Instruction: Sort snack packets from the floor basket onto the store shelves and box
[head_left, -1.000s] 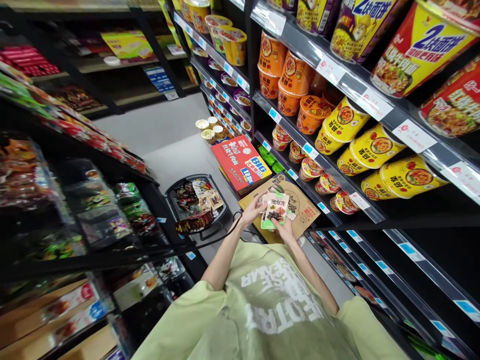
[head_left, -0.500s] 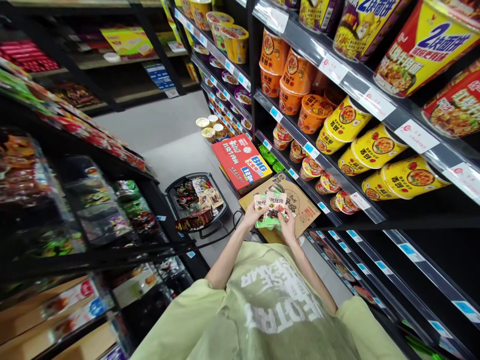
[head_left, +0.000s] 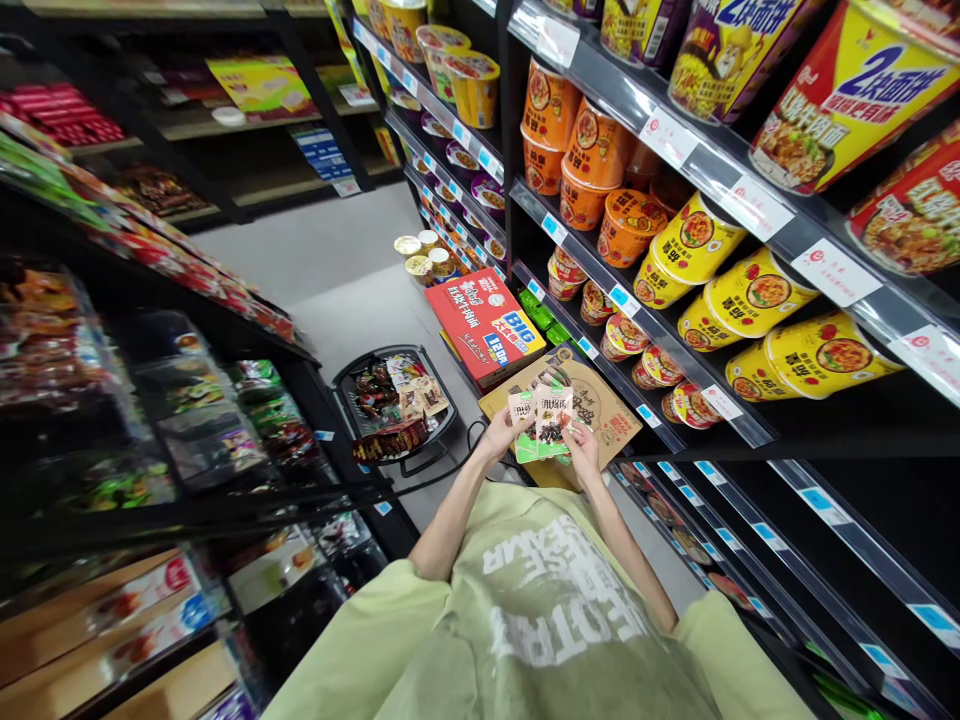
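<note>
Just below frame centre, the left hand [head_left: 499, 434] grips fanned packets [head_left: 553, 412]; the right hand [head_left: 584, 448], its thumb earlier across their front, now pinches their right edge.

I'd call this a shop, seen from my end as a narrow aisle of groceries. On the right, black shelves [head_left: 611, 92] carry rows of printed noodle tubs [head_left: 771, 298], several of a kind together, with price tags [head_left: 836, 272] along the front edges. On the left I get racks of wrapped packets [head_left: 259, 385]. A red carton [head_left: 486, 318] and a brown carton [head_left: 604, 415] sit low in the aisle, and a black basket [head_left: 442, 428] of packaged food on the grey floor [head_left: 322, 255] looks like a shopper's.
</note>
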